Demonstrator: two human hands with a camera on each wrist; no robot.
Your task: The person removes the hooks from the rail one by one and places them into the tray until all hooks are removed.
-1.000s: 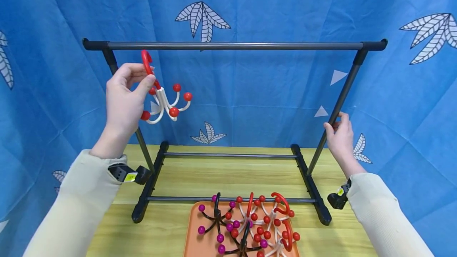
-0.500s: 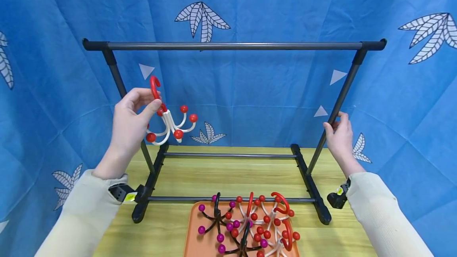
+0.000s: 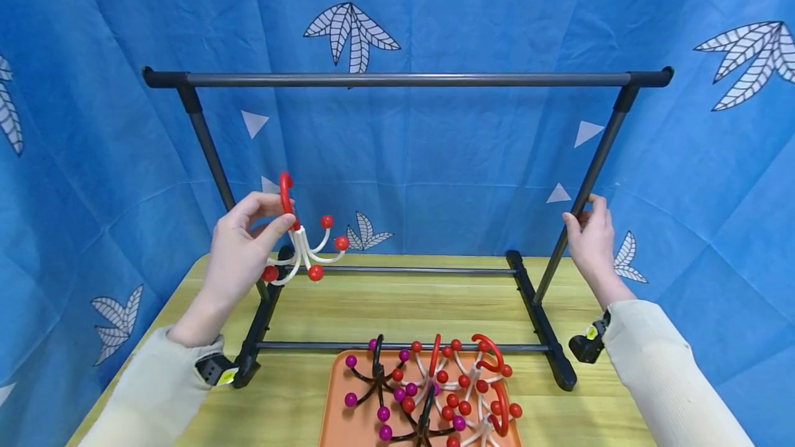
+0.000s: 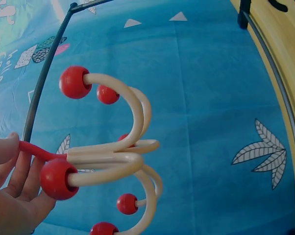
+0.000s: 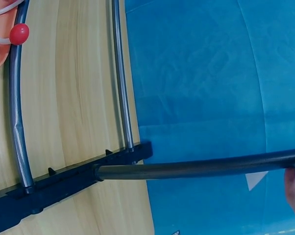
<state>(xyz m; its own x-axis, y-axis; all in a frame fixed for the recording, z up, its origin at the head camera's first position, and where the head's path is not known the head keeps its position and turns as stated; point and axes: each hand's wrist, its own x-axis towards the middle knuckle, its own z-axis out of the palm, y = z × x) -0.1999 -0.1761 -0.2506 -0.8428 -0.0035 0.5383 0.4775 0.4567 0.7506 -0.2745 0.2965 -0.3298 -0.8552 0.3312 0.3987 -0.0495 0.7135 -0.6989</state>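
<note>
Between thumb and fingers my left hand point(image 3: 242, 247) pinches the red hook of a multi-arm hanging hook point(image 3: 301, 247). Its white arms curve outward and up, each tipped with a red ball, as the left wrist view shows close up on the white stem point(image 4: 103, 156). It hangs in front of the rack's left post, well below the black top bar point(image 3: 397, 80). On the other side, my right hand point(image 3: 593, 236) grips the right post point(image 3: 596, 171) of the rack partway up, thumb in front. In the right wrist view only some fingers point(image 5: 292, 186) show at the post.
An orange tray point(image 3: 332, 419) at the front holds several similar hooks, some white with red balls point(image 3: 475, 371), others black with purple balls point(image 3: 379, 378). The rack's feet point(image 3: 546, 330) and lower rails point(image 3: 404, 346) stand on the wooden table point(image 3: 373, 302). A blue patterned curtain point(image 3: 466, 178) hangs behind.
My left hand has moved down and slightly right with the white and red hook, away from the top bar. The right hand stays on the post.
</note>
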